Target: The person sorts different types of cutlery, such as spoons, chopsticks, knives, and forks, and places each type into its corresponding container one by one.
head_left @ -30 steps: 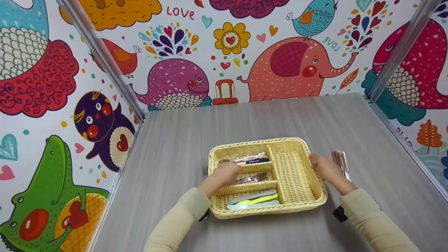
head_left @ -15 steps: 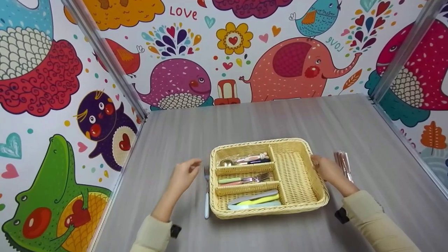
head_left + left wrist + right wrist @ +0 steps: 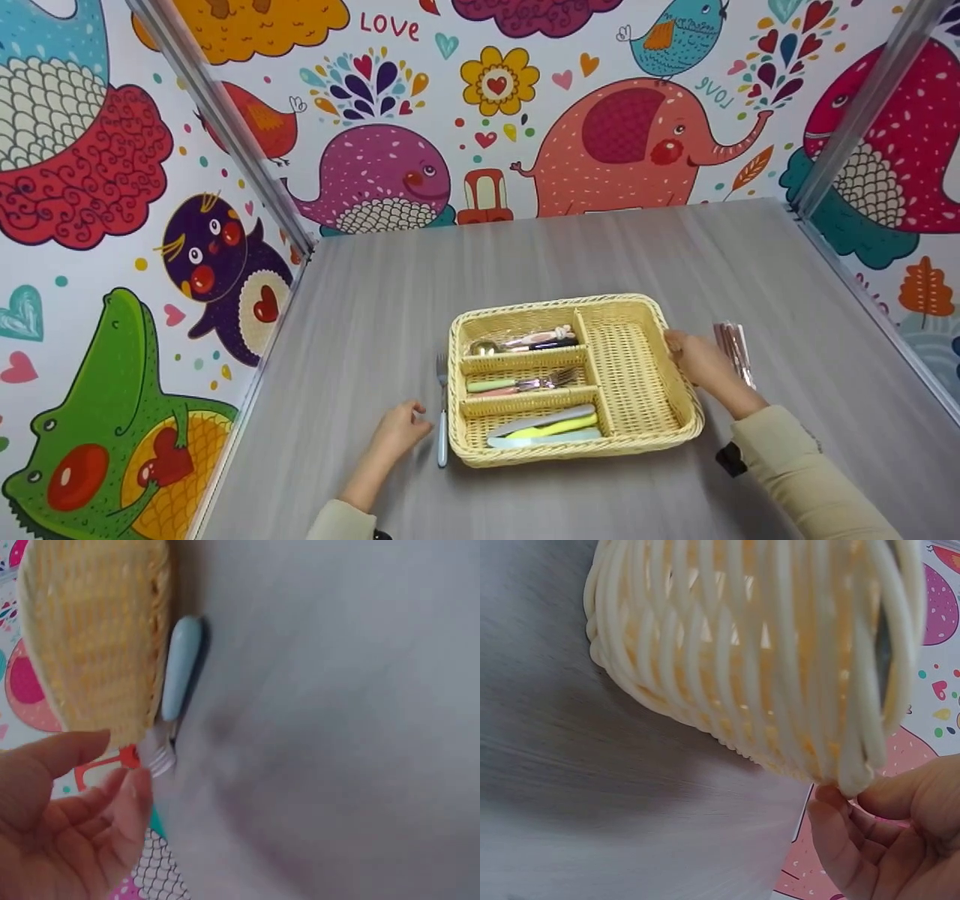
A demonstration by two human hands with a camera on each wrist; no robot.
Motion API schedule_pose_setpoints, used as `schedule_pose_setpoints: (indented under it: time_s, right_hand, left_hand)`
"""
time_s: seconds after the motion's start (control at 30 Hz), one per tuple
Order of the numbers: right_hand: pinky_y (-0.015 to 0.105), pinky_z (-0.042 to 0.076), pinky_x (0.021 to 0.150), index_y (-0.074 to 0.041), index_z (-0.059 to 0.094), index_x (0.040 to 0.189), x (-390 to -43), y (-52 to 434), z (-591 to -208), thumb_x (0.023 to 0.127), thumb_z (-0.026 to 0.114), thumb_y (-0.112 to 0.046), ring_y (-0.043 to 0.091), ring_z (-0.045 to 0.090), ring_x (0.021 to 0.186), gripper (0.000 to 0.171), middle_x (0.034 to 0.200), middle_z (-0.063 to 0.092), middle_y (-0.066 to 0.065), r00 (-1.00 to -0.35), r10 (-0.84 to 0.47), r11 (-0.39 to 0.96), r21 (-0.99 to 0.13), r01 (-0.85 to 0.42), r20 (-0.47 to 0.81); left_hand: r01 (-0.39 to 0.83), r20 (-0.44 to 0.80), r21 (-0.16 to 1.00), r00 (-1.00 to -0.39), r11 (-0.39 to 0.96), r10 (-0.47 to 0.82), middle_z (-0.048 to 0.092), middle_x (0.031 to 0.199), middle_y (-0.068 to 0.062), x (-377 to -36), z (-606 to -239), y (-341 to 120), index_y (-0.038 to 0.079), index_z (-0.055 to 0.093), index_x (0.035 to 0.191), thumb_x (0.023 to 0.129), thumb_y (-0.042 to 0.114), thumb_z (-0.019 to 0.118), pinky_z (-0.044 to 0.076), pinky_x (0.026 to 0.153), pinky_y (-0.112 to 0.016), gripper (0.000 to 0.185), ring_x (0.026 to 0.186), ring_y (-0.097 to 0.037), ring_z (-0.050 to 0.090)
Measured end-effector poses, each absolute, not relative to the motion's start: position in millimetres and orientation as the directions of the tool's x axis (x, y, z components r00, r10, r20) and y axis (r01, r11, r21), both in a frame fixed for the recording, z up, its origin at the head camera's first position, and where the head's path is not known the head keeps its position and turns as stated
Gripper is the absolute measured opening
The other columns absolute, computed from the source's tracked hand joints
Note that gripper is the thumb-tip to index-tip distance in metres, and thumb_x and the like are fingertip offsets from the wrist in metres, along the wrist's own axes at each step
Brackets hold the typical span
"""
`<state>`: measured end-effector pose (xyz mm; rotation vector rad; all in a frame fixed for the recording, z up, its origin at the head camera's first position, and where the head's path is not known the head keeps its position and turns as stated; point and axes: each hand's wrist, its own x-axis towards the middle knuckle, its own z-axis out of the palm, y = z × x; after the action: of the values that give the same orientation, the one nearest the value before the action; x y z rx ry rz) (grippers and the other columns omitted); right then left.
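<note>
Lying on the grained table [image 3: 375, 285], head view: blue-handled metal fork [image 3: 442, 433], tines pointing forward, long axis alongside rectangular wicker basket [image 3: 628, 367]. Left wrist: left hand [image 3: 75, 840] near fork, thumb and fingertips apart. Right wrist: right hand [image 3: 900, 856] pinching basket's plaited rim.

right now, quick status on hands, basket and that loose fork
Left hand empty, near blue-handled fork. Right hand grips basket by its right end. Fork on table, left of basket. Nothing seen between left hand and fork.

Pictured on white walls [image 3: 556, 49]: yellow flower [image 3: 499, 81] at twelve o'clock; blue bird [image 3: 679, 43] at one; green crocodile [image 3: 112, 360] at eight; purple penguin [image 3: 223, 262] at nine.
</note>
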<state>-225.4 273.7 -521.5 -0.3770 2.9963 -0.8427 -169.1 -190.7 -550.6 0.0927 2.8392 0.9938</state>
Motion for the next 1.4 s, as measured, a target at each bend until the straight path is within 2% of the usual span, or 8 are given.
schedule_pose_setpoints:
  time_s: [0.23,0.3,0.4,0.63,0.77,0.93,1.17,1.4]
  right_hand:
    - [0.028,0.037,0.043,0.007,0.053,0.119,-226.7,274.4,-521.8,0.083,0.049,0.009,0.019,0.051,0.056,0.036,0.088,0.062,0.023,-0.968,-0.241,0.816,-0.525,-0.242,0.071]
    - [0.028,0.038,0.045,0.006,0.053,0.118,-226.8,274.2,-521.4,0.083,0.049,0.008,0.02,0.052,0.059,0.035,0.087,0.062,0.022,-0.969,-0.238,0.821,-0.518,-0.239,0.07]
    - [0.028,0.037,0.042,0.007,0.052,0.12,-227.2,273.8,-521.1,0.083,0.047,0.009,0.018,0.05,0.055,0.038,0.084,0.062,0.021,-0.972,-0.229,0.824,-0.524,-0.218,0.046]
    - [0.026,0.035,0.036,0.007,0.048,0.125,-227.6,273.3,-521.9,0.083,0.044,0.01,0.014,0.043,0.043,0.042,0.084,0.062,0.023,-0.978,-0.209,0.827,-0.532,-0.182,0.01]
    - [0.033,0.042,0.045,0.009,0.05,0.121,-226.2,272.7,-522.3,0.083,0.051,0.008,0.023,0.054,0.055,0.039,0.088,0.063,0.026,-0.976,-0.214,0.843,-0.495,-0.21,0.051]
    - [0.042,0.046,0.061,0.011,0.051,0.118,-225.4,272.4,-522.5,0.082,0.056,0.005,0.034,0.059,0.074,0.038,0.095,0.062,0.03,-0.974,-0.214,0.861,-0.457,-0.222,0.07]
    - [0.037,0.044,0.056,0.008,0.053,0.117,-226.1,272.5,-522.9,0.082,0.056,0.005,0.03,0.057,0.069,0.035,0.093,0.062,0.027,-0.974,-0.213,0.855,-0.467,-0.223,0.075]
    - [0.031,0.039,0.049,0.006,0.055,0.115,-225.4,273.6,-521.6,0.081,0.053,0.007,0.025,0.053,0.062,0.034,0.077,0.062,0.017,-0.973,-0.215,0.848,-0.479,-0.227,0.08]
  left_hand:
    - [-0.055,-0.209,0.567,-0.975,0.822,0.078,0.059,0.08,-0.017,-164.5,-562.2,-179.8,-0.009,0.055,0.092,0.074,0.013,0.069,0.046,0.061,-0.037,0.031,0.069,-0.024,0.054]
    - [-0.102,-0.256,0.564,-0.965,0.82,0.056,0.059,0.081,-0.02,-163.5,-563.3,-177.0,-0.012,0.055,0.095,0.074,0.013,0.07,0.048,0.059,-0.038,0.035,0.069,-0.026,0.056]
    - [-0.146,-0.298,0.562,-0.954,0.814,0.035,0.056,0.076,-0.018,-161.6,-564.5,-173.3,-0.012,0.055,0.093,0.073,0.012,0.07,0.048,0.05,-0.036,0.035,0.06,-0.024,0.054]
    - [-0.205,-0.343,0.583,-0.939,0.786,0.009,0.051,0.055,-0.007,-158.7,-565.9,-163.9,0.0,0.054,0.065,0.074,0.005,0.064,0.047,0.039,-0.031,0.015,0.041,-0.017,0.054]
    - [-0.237,-0.363,0.569,-0.932,0.787,-0.018,0.052,0.053,-0.007,-160.5,-566.0,-159.9,0.002,0.052,0.06,0.074,0.0,0.061,0.048,0.04,-0.031,0.017,0.04,-0.018,0.055]
    - [-0.266,-0.389,0.567,-0.921,0.78,-0.032,0.054,0.053,-0.008,-161.9,-567.1,-158.3,0.0,0.054,0.061,0.073,-0.005,0.058,0.049,0.042,-0.03,0.014,0.042,-0.018,0.057]
    - [-0.273,-0.368,0.629,-0.929,0.728,-0.03,0.052,0.056,-0.007,-163.4,-564.6,-170.7,0.001,0.051,0.065,0.074,0.001,0.061,0.049,0.043,-0.03,0.014,0.042,-0.016,0.056]
    - [-0.298,-0.318,0.683,-0.943,0.667,-0.096,0.053,0.066,-0.009,-179.6,-542.5,-193.3,-0.003,0.052,0.075,0.078,0.0,0.058,0.049,0.047,-0.028,0.008,0.05,-0.015,0.055]
